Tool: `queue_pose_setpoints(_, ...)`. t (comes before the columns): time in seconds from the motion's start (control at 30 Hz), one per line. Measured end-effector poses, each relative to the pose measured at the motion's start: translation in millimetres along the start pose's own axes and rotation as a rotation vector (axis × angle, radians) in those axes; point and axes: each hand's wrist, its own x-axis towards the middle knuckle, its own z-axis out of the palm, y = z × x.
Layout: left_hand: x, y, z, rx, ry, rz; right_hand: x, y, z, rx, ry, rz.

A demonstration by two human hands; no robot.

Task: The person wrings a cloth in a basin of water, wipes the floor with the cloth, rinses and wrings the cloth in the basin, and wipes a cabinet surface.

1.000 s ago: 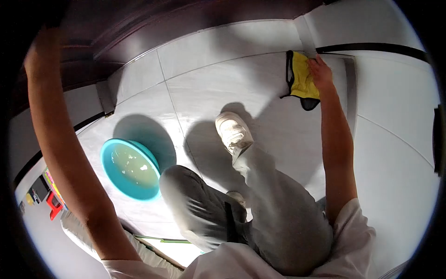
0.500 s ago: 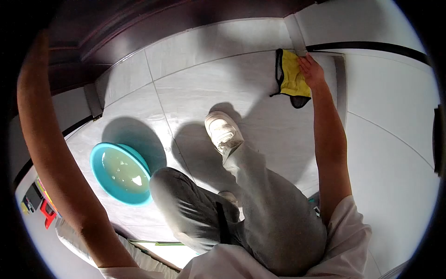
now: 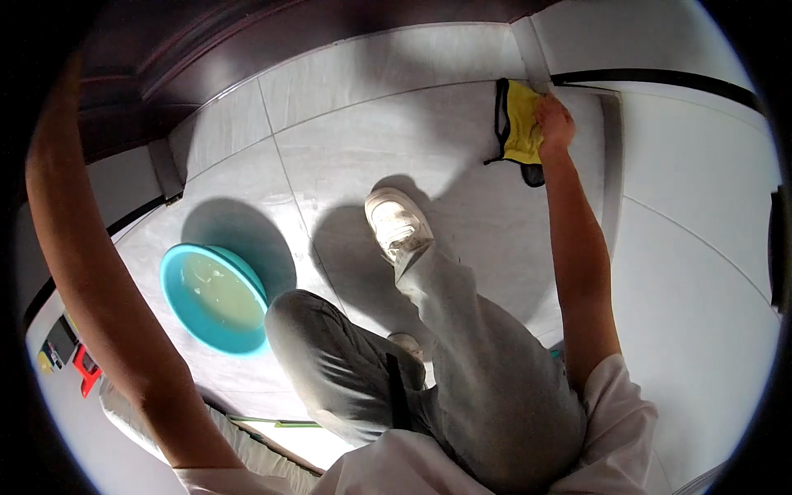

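Note:
A yellow cloth (image 3: 521, 124) with black edging lies against the grey floor at the upper right, close to the corner by the white wall. At its right edge is my right hand (image 3: 557, 125), its fingers curled in on the cloth. My left arm reaches up along the left side, and its hand is lost in the dark rim of the view. To the left of my knee stands a turquoise basin (image 3: 262, 285) holding cloudy water.
A dark wooden panel (image 3: 272, 54) runs along the top, above the tiled floor (image 3: 330, 148). White wall panels (image 3: 693, 190) rise on the right. My shoe (image 3: 396, 221) rests mid-floor. Something red (image 3: 87, 371) is at the lower left.
My right hand has gone from lying nearly flat on the cloth's edge to curled fingers. The view has shifted slightly. The water's glints have changed.

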Motion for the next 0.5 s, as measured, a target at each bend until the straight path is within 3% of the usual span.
queue_pose_setpoints(0.1,1.3,1.6,-2.0,-0.004,0.002,-0.004,-8.2,0.4,-6.5,-0.303,0.109,-0.128)
queue_pose_setpoints(0.2,0.6,3.2,-2.7,-0.012,0.005,-0.012,-17.8,2.0,-10.4,-0.670,-0.016,-0.355)
queue_pose_setpoints(0.3,2.4,4.2,-6.6,-0.014,0.016,-0.020,-9.9,31.5,-0.2,-0.836,-0.081,-0.404)
queue_pose_setpoints(0.4,3.2,4.9,-8.7,-0.015,0.017,-0.030,-43.0,17.2,17.6,-1.101,-0.079,-0.302)
queue_pose_setpoints(0.5,4.6,4.5,-11.3,-0.017,0.020,-0.039,-47.0,28.3,23.5,-1.142,-0.129,-0.252)
